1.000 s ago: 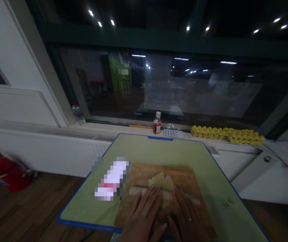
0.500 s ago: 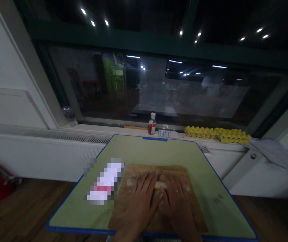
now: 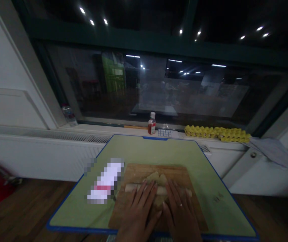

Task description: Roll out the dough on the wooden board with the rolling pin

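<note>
A pale rolling pin [image 3: 161, 191] lies crosswise over a flat piece of dough [image 3: 156, 177] on a wooden board [image 3: 120, 215]. The dough shows beyond the pin and between my hands. My left hand [image 3: 140, 205] lies flat with its fingers stretched over the pin's left half. Over the right half rests my right hand [image 3: 181, 208], fingers likewise extended, a ring on one of them. Both palms are down, and neither hand wraps round the pin. Its two ends stick out past my fingers.
The board sits on a green table [image 3: 224, 208] with a blue edge. A blurred-out white item [image 3: 107, 179] lies left of the board. On the windowsill behind stand a small bottle [image 3: 152, 123], yellow egg cartons [image 3: 216, 133] and a plastic bottle [image 3: 69, 115].
Both hands and the rolling pin have moved back toward me. More of the dough now shows on the far side of the pin.
</note>
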Tool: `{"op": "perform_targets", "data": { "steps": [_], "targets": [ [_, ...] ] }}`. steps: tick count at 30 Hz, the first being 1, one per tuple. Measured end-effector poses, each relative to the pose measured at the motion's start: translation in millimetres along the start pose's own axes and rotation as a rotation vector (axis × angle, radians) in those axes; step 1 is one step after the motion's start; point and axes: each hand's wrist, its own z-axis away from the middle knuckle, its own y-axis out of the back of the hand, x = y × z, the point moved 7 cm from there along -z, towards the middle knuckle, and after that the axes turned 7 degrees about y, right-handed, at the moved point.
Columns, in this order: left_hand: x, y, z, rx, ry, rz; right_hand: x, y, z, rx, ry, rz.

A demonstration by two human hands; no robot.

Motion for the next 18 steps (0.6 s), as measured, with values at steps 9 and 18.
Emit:
{"op": "perform_targets", "data": {
  "steps": [9, 18],
  "targets": [
    [-13, -14, -41, -0.027, 0.128, 0.003, 16, -26, -29, 0.020, -0.092, -0.089],
    [3, -3, -5, 0.049, 0.014, -0.088, 3, -12, -3, -0.008, -0.080, -0.062]
  ]
}}
